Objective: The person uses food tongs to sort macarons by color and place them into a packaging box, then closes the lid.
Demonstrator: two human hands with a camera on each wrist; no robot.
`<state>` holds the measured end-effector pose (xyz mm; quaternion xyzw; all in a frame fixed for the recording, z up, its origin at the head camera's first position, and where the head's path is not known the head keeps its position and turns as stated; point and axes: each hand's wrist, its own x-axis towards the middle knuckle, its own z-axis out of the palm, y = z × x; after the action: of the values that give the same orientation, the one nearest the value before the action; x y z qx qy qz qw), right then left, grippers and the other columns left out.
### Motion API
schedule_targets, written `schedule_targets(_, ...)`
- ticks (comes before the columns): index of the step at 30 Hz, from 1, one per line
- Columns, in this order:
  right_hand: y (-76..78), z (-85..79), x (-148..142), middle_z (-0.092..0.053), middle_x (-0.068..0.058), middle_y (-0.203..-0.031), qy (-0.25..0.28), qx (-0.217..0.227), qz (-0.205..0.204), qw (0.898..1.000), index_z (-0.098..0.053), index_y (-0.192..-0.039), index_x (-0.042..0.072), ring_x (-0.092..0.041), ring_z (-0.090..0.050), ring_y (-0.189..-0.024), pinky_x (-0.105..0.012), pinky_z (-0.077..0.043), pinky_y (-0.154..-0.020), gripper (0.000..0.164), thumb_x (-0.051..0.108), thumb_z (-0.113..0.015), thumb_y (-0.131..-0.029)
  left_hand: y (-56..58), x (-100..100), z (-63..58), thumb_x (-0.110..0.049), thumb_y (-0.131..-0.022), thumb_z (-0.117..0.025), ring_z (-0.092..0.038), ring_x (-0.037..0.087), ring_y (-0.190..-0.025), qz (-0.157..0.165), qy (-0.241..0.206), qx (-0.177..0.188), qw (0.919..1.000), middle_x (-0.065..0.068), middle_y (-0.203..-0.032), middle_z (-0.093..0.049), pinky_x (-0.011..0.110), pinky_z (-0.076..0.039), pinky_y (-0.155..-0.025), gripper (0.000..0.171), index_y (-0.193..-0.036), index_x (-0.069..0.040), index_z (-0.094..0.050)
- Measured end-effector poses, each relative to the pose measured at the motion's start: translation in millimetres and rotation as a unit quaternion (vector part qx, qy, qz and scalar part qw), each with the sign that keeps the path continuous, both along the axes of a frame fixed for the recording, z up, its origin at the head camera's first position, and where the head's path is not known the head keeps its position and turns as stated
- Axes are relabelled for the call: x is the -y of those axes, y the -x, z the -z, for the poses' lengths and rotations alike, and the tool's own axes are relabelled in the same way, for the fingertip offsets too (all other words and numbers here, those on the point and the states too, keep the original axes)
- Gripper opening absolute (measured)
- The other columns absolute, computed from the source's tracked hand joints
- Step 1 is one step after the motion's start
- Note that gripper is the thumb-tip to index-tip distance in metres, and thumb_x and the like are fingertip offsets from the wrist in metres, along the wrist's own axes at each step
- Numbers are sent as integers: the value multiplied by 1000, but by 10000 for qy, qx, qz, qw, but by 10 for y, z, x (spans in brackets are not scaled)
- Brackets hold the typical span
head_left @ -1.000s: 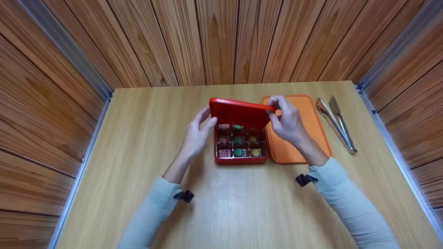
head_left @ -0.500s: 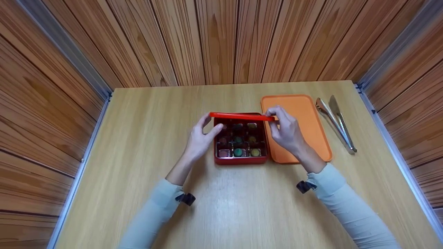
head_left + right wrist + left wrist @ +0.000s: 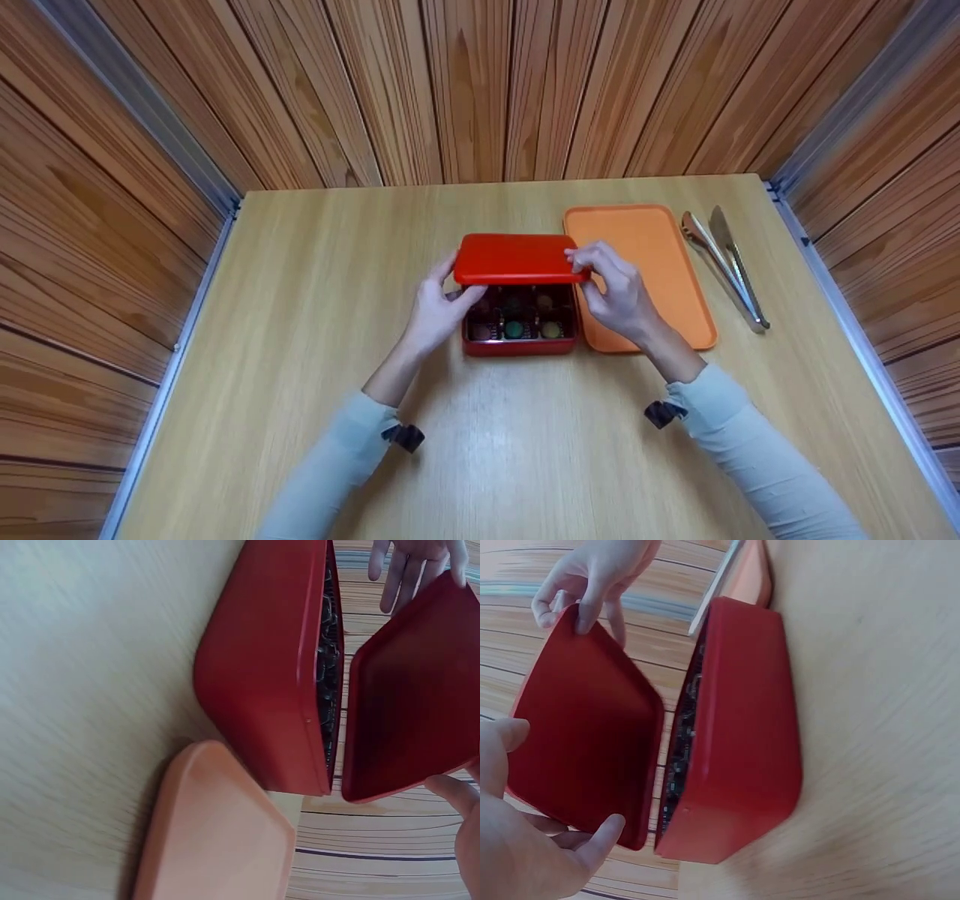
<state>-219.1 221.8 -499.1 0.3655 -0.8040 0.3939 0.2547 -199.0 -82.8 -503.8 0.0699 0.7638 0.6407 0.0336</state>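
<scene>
A red lid [image 3: 517, 259] hangs tilted above the back of a red box [image 3: 520, 348]. Under the lid, small round pieces, some green [image 3: 514, 329] and yellowish [image 3: 550, 330], sit in a divided insert; the back rows are hidden. My left hand [image 3: 433, 311] holds the lid's left edge, the thumb near its front corner. At the right front corner, my right hand [image 3: 619, 289] pinches the lid, fingers above and thumb below. Both wrist views show a gap between the lid's underside [image 3: 592, 727] and the box rim.
An orange tray [image 3: 652, 247] lies right of the box, partly behind the right hand. Farther right are metal tongs [image 3: 720, 262] and a knife-like server [image 3: 731, 244], side by side. Wooden panels [image 3: 472, 97] stand behind and beside the table [image 3: 337, 262].
The lid has tipped forward and down, from raised with its underside showing to its top facing up over the back part of the box. Both hands came slightly nearer with it.
</scene>
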Motion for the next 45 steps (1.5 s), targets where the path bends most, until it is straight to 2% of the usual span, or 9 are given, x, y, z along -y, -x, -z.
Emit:
schedule_targets(3, -4, 58, -18, -73, -23, -110, 60, 153, -24, 9999, -64, -105, -5, -45, -78, -119, -10, -50, -115, 31, -31, -60, -89, -10, -1, 62, -18, -104, -81, -42, 40, -168, -18, 130, 71, 9999, 22, -179, -43, 55, -53, -126, 85, -174, -2, -37)
schedule_targets(9, -27, 158, -56, -72, -24, -114, 96, 403, -94, 9991, -65, -104, -5, -45, -76, -123, -12, -49, -119, 28, -29, -60, -90, -41, 16, 141, -23, -99, -88, -36, 40, -171, 168, 86, 309, 9993, 18, -185, -30, 57, -44, -134, 101, -178, -3, -28)
schedule_targets(15, -57, 287, -55, -72, -24, -118, 129, 556, -241, 9981, -65, -103, -4, -45, -74, -125, -12, -49, -120, 31, -30, -57, -87, -43, 23, 227, -17, -98, -89, -35, 42, -171, 116, -142, 334, 9993, 22, -185, -29, 55, -44, -133, 100, -176, 0, -30)
schedule_targets(19, -88, 358, -63, -72, -23, -120, 173, 685, -293, 9971, -65, -101, -2, -45, -73, -128, -12, -49, -120, 32, -29, -59, -85, -74, 27, 273, -19, -97, -91, -43, 44, -167, 101, -183, 491, 9986, 22, -185, -29, 53, -48, -130, 101, -175, 1, -30)
schedule_targets(22, -105, 406, -76, -72, -23, -121, 108, 664, -358, 9971, -68, -103, -2, -45, -72, -128, -13, -48, -122, 28, -24, -65, -86, -104, 33, 310, -25, -96, -92, -45, 42, -166, 28, 47, 545, 9985, 20, -184, -33, 51, -48, -131, 101, -175, -2, -33)
schedule_targets(27, -123, 465, -99, -71, -23, -129, -295, 674, -375, 9966, -77, -113, 2, -44, -70, -131, -13, -42, -127, 27, -9, -76, -88, -156, 44, 376, -30, -96, -92, -36, 38, -171, -44, 377, 545, 9978, 15, -184, -35, 49, -44, -135, 101, -176, -9, -35)
schedule_targets(38, -189, 570, -157, -68, -22, -138, -849, 689, -465, 9929, -79, -122, 9, -43, -63, -141, -14, -34, -132, 36, 8, -90, -87, -254, 30, 468, -25, -98, -90, -51, 38, -163, 35, 840, 508, 9952, 12, -186, -33, 49, -51, -129, 97, -177, -14, -35)
schedule_targets(42, -215, 603, -160, -69, -20, -138, -967, 633, -453, 9923, -80, -121, 11, -41, -64, -142, -22, -41, -132, 36, 11, -92, -86, -272, 28, 509, -22, -98, -90, -51, 39, -163, 82, 860, 508, 9950, 14, -185, -32, 49, -53, -126, 98, -177, -12, -34)
schedule_targets(45, -234, 638, -166, -70, -19, -135, -1140, 537, -448, 9910, -81, -118, 12, -40, -65, -141, -39, -55, -126, 33, 12, -92, -87, -271, 31, 546, -20, -98, -89, -50, 40, -163, 143, 867, 515, 9948, 14, -185, -31, 49, -54, -125, 98, -177, -10, -33)
